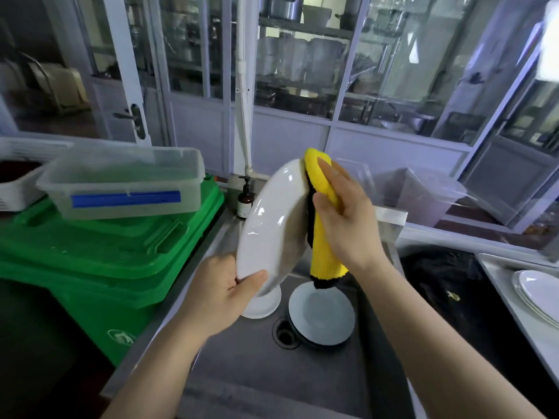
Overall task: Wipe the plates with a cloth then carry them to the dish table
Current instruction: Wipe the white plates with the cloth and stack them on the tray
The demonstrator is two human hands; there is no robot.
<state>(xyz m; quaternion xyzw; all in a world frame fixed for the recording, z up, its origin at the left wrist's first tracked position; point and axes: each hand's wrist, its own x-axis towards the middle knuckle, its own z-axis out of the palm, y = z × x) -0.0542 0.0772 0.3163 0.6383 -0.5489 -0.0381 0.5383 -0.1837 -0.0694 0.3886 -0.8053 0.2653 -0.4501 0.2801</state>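
Note:
My left hand [222,293] grips the lower rim of a white plate [266,219], which stands nearly on edge above the steel sink [242,370]. My right hand [344,219] holds a yellow cloth [325,252] with black trim and presses it against the plate's upper right rim. The cloth's tail hangs down toward the basin. Two more white plates lie in the sink: one [322,317] by the drain, another [261,305] partly hidden under the held plate. A stack of white plates [538,293] rests on the steel table at the right edge.
A green bin [99,261] with a clear plastic tub [127,186] on its lid stands left of the sink. A soap pump bottle [245,201] sits at the sink's back corner. A black bag [447,285] fills the space right of the sink. Glass partitions close off the back.

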